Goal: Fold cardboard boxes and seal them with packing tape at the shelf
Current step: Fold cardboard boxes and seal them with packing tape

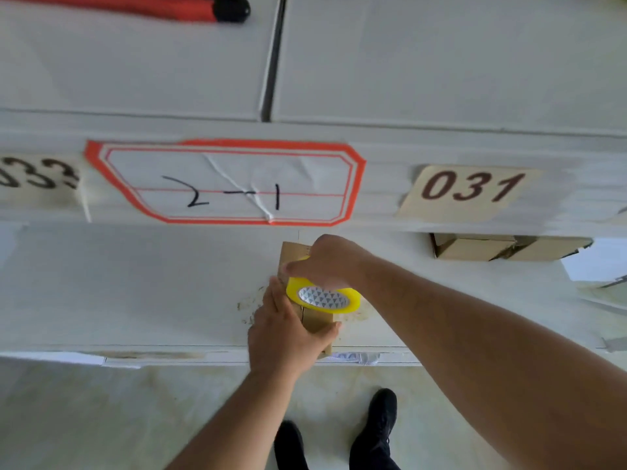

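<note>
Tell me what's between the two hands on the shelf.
In the head view, the cardboard box and yellow tape roll lie between the left hand and right hand.

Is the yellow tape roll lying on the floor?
No, the right hand holds the yellow tape roll up over the small cardboard box on the shelf.

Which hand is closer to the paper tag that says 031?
Right. The right hand grips the yellow roll of packing tape just below-left of the cream 031 paper tag; the left hand, holding the small brown cardboard box, sits lower and farther left.
</note>
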`<control>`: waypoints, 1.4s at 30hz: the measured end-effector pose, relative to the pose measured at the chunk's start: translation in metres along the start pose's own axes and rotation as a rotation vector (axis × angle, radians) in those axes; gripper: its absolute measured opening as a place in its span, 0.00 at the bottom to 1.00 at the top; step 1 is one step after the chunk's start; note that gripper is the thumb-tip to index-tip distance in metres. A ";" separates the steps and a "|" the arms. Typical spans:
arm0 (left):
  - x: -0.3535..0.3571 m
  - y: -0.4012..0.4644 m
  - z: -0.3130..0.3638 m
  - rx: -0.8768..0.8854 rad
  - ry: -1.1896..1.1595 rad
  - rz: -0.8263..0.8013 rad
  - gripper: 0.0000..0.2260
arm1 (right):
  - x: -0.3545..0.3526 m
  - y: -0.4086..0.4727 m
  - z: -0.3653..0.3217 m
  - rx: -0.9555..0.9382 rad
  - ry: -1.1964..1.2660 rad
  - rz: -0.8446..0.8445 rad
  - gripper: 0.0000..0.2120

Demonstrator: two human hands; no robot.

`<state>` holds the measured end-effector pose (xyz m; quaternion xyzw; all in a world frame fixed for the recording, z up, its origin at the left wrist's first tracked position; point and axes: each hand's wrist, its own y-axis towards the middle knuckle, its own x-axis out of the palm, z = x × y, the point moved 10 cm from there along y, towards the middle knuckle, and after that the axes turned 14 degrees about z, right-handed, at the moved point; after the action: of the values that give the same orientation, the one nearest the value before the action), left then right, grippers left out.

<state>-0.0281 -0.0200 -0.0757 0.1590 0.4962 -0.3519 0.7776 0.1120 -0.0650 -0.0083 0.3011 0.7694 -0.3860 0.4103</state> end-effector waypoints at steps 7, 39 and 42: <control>0.000 0.009 -0.021 -0.048 0.030 -0.003 0.61 | -0.011 -0.006 -0.019 -0.099 -0.049 0.035 0.30; 0.009 0.009 -0.008 -0.161 0.210 -0.181 0.65 | 0.061 -0.008 0.129 0.161 -0.135 -0.041 0.31; 0.001 0.011 -0.014 -0.141 0.121 -0.134 0.59 | 0.043 -0.017 0.137 0.169 -0.125 -0.017 0.35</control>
<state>-0.0295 -0.0047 -0.0846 0.0915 0.5754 -0.3570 0.7302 0.1328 -0.1826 -0.0900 0.3034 0.7097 -0.4711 0.4271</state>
